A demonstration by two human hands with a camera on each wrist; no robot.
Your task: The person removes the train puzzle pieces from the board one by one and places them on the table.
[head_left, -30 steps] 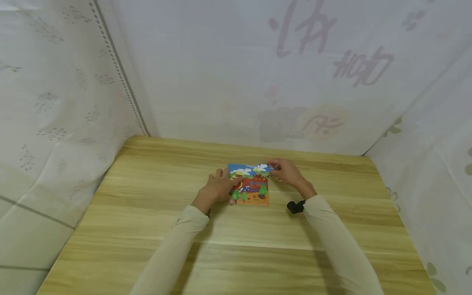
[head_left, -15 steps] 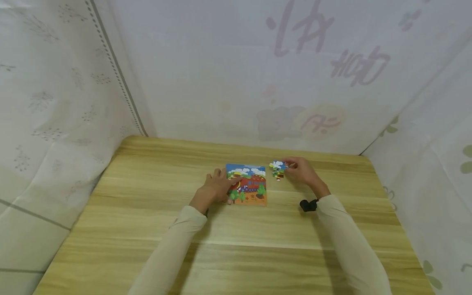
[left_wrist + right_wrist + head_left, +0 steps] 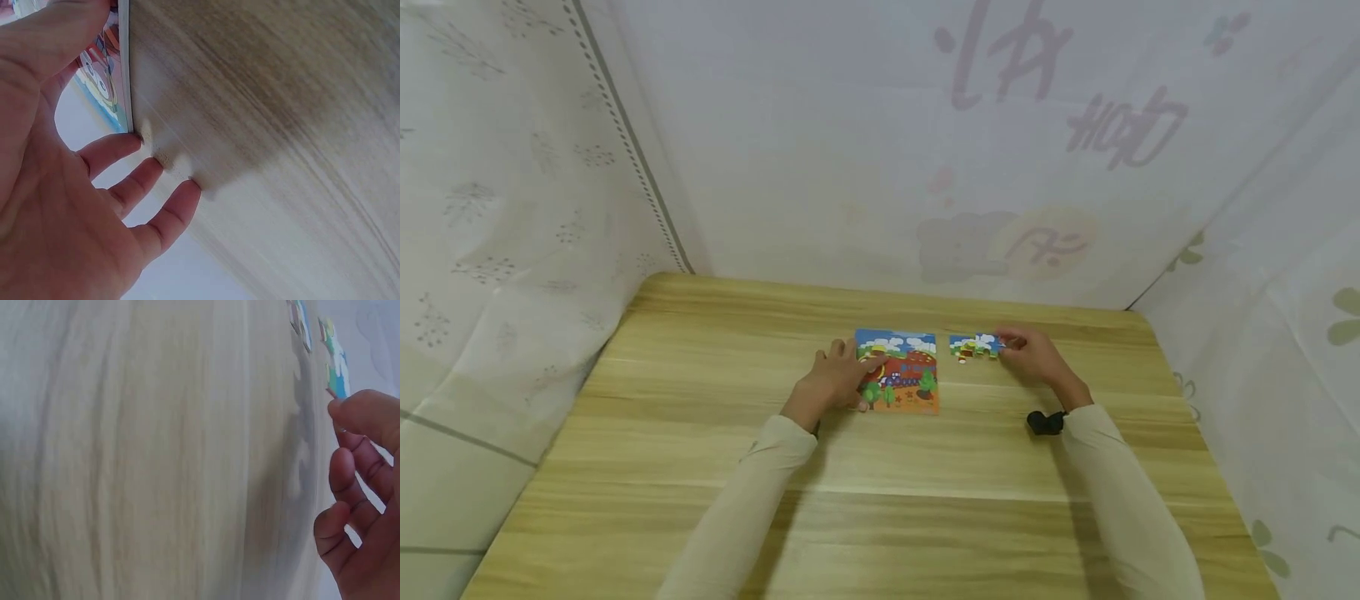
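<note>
A square jigsaw puzzle (image 3: 910, 383) with a red train, trees and clouds lies on the wooden table. My left hand (image 3: 827, 383) rests at its left edge, index finger stretched over the picture; in the left wrist view, other fingertips (image 3: 190, 185) touch the table beside the puzzle's edge (image 3: 129, 75). To the right of the puzzle, my right hand (image 3: 1037, 358) pinches a blue, white and green jigsaw piece (image 3: 987, 343) between thumb and index finger. That piece (image 3: 338, 362) is raised over the table in the right wrist view. Just left of it lies another jigsaw piece (image 3: 961, 345).
The wooden table (image 3: 880, 525) reaches back to a white printed cloth (image 3: 820, 150), which hangs behind it and along both sides. A small black device (image 3: 1045, 422) is strapped at my right wrist.
My right hand has moved right, away from the puzzle, carrying a jigsaw piece. Another piece now lies on the table between that hand and the puzzle. My left hand has stayed on the puzzle.
</note>
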